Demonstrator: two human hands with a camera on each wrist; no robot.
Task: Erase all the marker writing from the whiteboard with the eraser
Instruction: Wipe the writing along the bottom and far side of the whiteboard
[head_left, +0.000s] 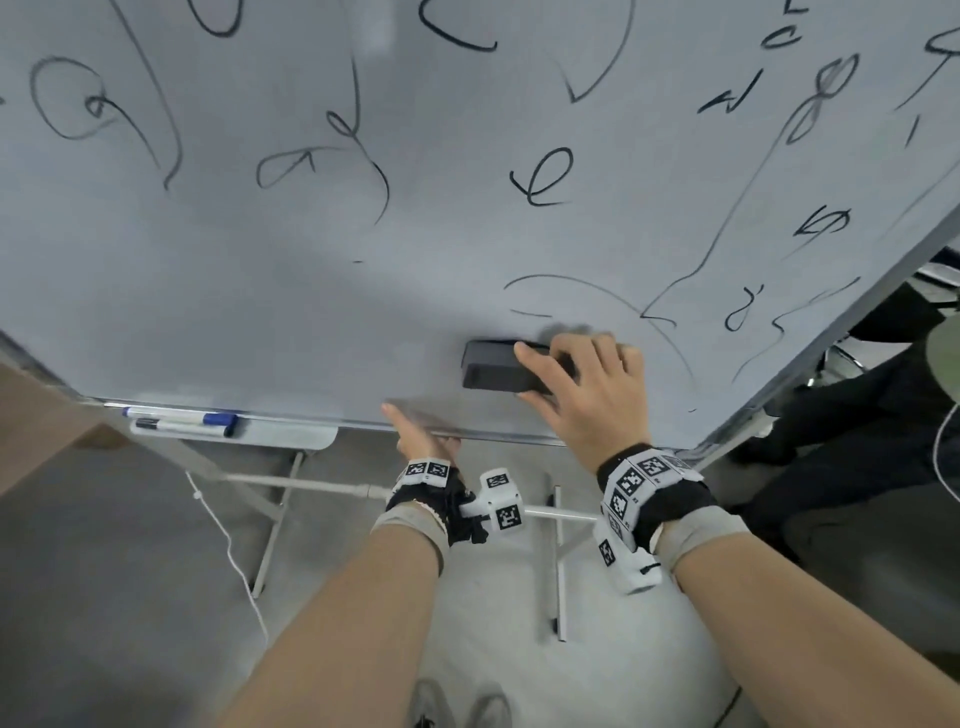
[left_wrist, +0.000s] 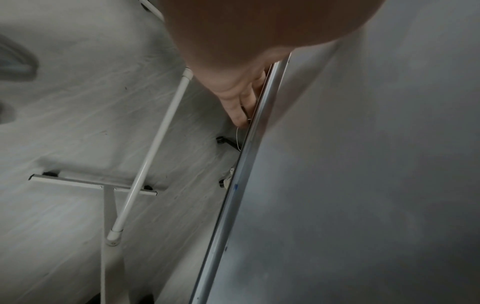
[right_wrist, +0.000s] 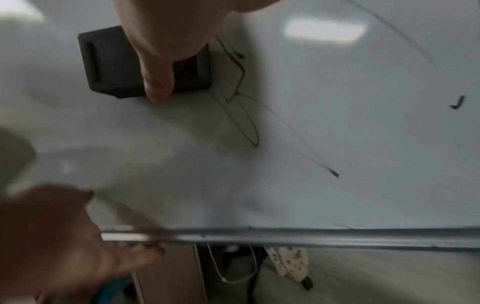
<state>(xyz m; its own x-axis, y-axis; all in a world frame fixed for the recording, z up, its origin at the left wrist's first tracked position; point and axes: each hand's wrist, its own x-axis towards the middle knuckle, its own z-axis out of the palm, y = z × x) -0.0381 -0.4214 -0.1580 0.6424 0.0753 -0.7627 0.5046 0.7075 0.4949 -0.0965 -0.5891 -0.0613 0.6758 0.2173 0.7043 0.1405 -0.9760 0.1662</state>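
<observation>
- Both forearms reach up from the lower edge of the head view, each wrist wrapped in a band with black-and-white square markers.
- Right hand (head_left: 592, 395) lies over the black eraser (head_left: 498, 370), thumb on its near side and fingers curled over its far side, clamped on it; the eraser sits flat against the whiteboard (head_left: 311, 291) low down, right of the middle, just above the bottom frame.
- In the right wrist view the thumb (right_wrist: 158, 82) crosses the eraser (right_wrist: 109, 61), and a looping marker line (right_wrist: 244, 115) begins right beside the eraser's edge.
- Left hand (head_left: 415, 436) holds the board's bottom frame: thumb on the front face, the fingers (left_wrist: 241, 107) tucked together behind the metal edge (left_wrist: 249, 156).
- Black marker writing (head_left: 545, 176) covers the upper and right parts of the board; the patch left of the eraser shows bare grey.
- Two markers with blue caps (head_left: 179, 420) lie on a small tray (head_left: 291, 436) at the lower left edge of the board.
- White stand tubes (head_left: 311, 486) and a thin white cord (head_left: 228, 545) show on the grey floor below.
</observation>
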